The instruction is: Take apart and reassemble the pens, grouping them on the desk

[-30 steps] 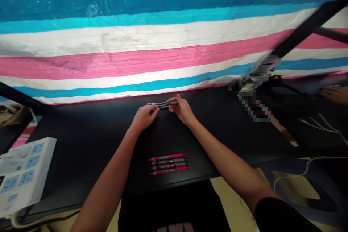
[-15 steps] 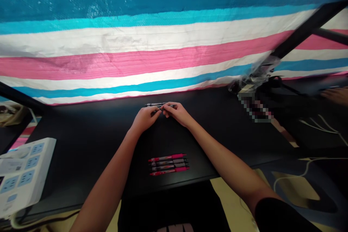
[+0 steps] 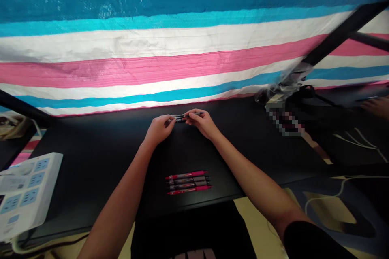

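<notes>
Near the far edge of the black table, my left hand (image 3: 161, 128) and my right hand (image 3: 202, 122) face each other over some dark pens (image 3: 179, 117) lying side by side. My left fingers close on the left ends of these pens, partly hiding them. Thumb and fingers of my right hand pinch a pen at its right end, and a dark end sticks out above the knuckles. Closer to me lies a row of pens: a red pen (image 3: 186, 175) at the back, grey-black pens (image 3: 189, 183) between, and another red pen (image 3: 190, 190) in front.
A white power strip (image 3: 33, 194) stands at the left edge of the table (image 3: 100, 162). A striped plastic sheet (image 3: 170, 44) hangs behind. To the right are a clear plastic bag (image 3: 287, 83), cables (image 3: 358, 139) and another person's hand (image 3: 377, 106).
My hands have drawn slightly apart, the left moving left and the right moving right and a little away from me. More of the dark pens shows between them. The near row stays put.
</notes>
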The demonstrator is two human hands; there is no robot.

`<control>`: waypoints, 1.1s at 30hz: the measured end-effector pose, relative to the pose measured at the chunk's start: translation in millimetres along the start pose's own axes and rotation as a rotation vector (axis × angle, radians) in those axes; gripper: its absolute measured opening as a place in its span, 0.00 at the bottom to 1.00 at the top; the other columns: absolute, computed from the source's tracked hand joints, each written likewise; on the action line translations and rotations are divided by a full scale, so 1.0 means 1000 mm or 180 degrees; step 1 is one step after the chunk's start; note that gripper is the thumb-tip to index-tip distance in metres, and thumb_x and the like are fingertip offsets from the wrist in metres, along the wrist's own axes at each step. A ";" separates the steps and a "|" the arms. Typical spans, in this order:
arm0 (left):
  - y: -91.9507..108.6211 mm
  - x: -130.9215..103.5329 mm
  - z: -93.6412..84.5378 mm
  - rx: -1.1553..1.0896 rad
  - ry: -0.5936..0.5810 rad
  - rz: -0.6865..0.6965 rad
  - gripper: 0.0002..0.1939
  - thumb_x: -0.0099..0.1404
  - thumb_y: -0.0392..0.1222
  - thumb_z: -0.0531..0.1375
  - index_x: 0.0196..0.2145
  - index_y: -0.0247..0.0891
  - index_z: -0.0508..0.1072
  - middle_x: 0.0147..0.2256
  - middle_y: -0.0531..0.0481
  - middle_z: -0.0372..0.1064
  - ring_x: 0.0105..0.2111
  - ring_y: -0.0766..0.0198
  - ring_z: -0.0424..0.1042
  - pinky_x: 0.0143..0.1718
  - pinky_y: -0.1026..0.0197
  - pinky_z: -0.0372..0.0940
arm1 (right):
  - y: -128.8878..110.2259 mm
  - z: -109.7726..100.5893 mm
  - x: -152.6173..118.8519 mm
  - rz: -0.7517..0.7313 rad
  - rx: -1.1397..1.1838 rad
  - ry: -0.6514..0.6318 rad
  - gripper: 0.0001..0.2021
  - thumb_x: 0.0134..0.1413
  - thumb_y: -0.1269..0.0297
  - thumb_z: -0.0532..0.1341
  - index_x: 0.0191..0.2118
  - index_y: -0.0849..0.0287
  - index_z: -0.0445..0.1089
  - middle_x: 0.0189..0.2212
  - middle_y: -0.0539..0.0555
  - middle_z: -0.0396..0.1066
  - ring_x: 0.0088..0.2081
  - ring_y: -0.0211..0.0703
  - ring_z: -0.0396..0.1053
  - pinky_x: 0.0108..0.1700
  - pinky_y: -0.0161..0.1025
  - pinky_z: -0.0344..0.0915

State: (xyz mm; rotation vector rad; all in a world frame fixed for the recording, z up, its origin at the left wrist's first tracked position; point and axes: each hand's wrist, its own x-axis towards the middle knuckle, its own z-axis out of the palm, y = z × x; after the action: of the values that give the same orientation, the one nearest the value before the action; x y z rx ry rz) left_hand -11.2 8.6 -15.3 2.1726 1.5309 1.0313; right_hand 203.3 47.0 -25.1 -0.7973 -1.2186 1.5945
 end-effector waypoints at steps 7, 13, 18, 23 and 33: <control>0.000 0.001 0.001 -0.0025 0.0126 0.0105 0.09 0.70 0.40 0.60 0.41 0.38 0.80 0.31 0.48 0.75 0.28 0.62 0.70 0.33 0.60 0.64 | 0.001 0.001 0.001 0.0035 0.0062 0.0000 0.17 0.47 0.51 0.74 0.36 0.57 0.76 0.26 0.51 0.77 0.27 0.38 0.70 0.32 0.37 0.65; 0.000 0.001 0.002 -0.0119 0.0163 0.0251 0.08 0.71 0.41 0.60 0.42 0.39 0.80 0.31 0.48 0.75 0.28 0.62 0.69 0.33 0.60 0.63 | 0.008 -0.002 0.002 -0.0044 -0.0406 -0.0115 0.15 0.48 0.54 0.74 0.39 0.58 0.80 0.24 0.48 0.73 0.27 0.37 0.67 0.34 0.37 0.64; 0.001 0.001 0.001 -0.0228 0.0262 0.0083 0.08 0.70 0.42 0.62 0.44 0.38 0.78 0.29 0.51 0.73 0.27 0.64 0.69 0.33 0.62 0.64 | 0.011 -0.003 0.003 -0.0108 -0.0505 -0.0127 0.15 0.48 0.57 0.74 0.40 0.57 0.80 0.26 0.48 0.74 0.28 0.38 0.68 0.35 0.38 0.65; 0.002 0.001 0.000 -0.0281 0.0374 -0.0121 0.10 0.69 0.45 0.63 0.44 0.39 0.76 0.27 0.54 0.71 0.25 0.65 0.69 0.31 0.63 0.64 | 0.012 -0.004 0.004 -0.0151 -0.0408 0.0002 0.12 0.48 0.61 0.72 0.40 0.57 0.79 0.29 0.50 0.77 0.29 0.39 0.69 0.35 0.38 0.66; 0.003 0.002 -0.002 -0.0258 0.0525 0.0017 0.07 0.71 0.39 0.59 0.40 0.37 0.77 0.32 0.49 0.76 0.28 0.64 0.70 0.32 0.61 0.65 | 0.010 -0.002 0.003 -0.0131 -0.0330 0.0003 0.12 0.48 0.60 0.71 0.39 0.57 0.79 0.31 0.52 0.78 0.30 0.39 0.72 0.34 0.38 0.66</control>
State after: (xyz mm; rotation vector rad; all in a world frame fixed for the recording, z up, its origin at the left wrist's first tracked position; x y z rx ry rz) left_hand -9.6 9.3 -11.5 2.0830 1.5241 1.2796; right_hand 201.1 50.3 -35.4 -0.8332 -1.3174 1.5073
